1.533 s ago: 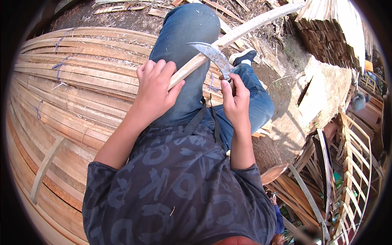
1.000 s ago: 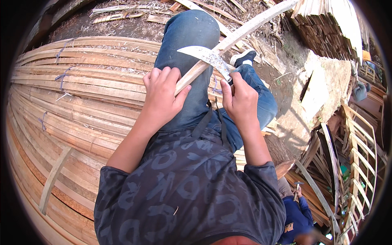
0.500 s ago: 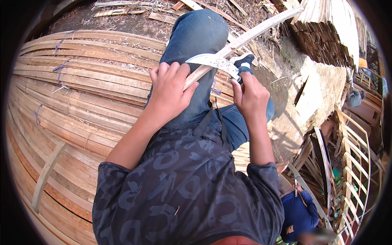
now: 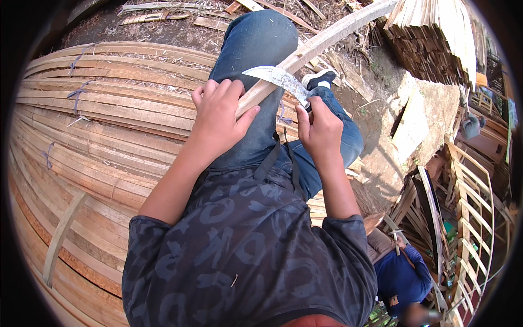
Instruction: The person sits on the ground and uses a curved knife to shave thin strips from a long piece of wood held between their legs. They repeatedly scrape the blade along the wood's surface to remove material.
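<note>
My left hand (image 4: 218, 114) is closed around the near end of a long wooden strip (image 4: 321, 48), which slants over my thigh and away to the upper right. My right hand (image 4: 320, 128) grips the dark handle of a sickle-shaped knife (image 4: 280, 80). Its curved, pale, speckled blade lies across the strip, a little beyond my left fingers, with the tip pointing left. Most of the handle is hidden in my right fist.
Bundled wooden strips (image 4: 125, 103), tied with purple cord, lie along my left side. A tall stack of thin boards (image 4: 430, 43) stands at the far right. Offcuts (image 4: 158, 16) litter the ground ahead. A slatted wooden frame (image 4: 471, 218) and a person in blue (image 4: 403, 278) are at right.
Both hands have shifted slightly left and toward me, the right one more. The knife has come with my right hand, and the strip has also moved toward me.
</note>
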`<state>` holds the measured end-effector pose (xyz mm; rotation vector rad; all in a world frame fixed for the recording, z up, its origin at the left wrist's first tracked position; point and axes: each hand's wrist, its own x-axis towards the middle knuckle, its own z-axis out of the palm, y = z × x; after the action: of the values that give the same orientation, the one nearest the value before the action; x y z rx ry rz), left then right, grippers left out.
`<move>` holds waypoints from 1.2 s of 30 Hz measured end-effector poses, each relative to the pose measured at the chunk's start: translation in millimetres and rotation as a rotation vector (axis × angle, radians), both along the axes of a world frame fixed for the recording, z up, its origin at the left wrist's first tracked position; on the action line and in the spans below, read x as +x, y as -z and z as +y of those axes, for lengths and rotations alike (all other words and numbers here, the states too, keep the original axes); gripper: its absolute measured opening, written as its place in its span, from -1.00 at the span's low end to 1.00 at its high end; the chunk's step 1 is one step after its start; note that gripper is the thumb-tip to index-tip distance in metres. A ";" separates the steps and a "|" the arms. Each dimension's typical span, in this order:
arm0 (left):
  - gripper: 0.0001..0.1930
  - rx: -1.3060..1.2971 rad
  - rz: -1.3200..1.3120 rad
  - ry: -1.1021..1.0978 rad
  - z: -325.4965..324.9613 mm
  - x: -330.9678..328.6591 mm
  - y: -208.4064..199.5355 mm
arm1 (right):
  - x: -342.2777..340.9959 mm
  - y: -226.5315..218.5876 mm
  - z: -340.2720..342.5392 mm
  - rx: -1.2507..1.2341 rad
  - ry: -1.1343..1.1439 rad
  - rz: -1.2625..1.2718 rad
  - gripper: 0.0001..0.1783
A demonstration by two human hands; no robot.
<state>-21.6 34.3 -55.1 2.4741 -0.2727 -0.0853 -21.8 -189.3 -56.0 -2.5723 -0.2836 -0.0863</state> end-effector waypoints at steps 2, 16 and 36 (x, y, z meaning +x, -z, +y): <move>-0.65 0.006 0.026 -0.016 5.8 -0.3 -4.1 | -1.0 1.8 2.0 -0.003 -0.022 -0.012 -0.75; -0.66 -0.032 0.080 0.081 34.8 -6.0 -10.6 | 1.2 -14.9 11.2 -0.035 -0.073 0.062 -0.70; -0.72 -0.028 0.037 0.093 13.4 1.4 -5.1 | 36.2 -11.7 -16.0 -0.287 -0.029 -0.160 -0.65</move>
<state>-20.2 47.7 -50.0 2.4295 -0.3713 -0.1650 14.4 -205.4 -44.3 -2.8501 -0.4193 -0.2593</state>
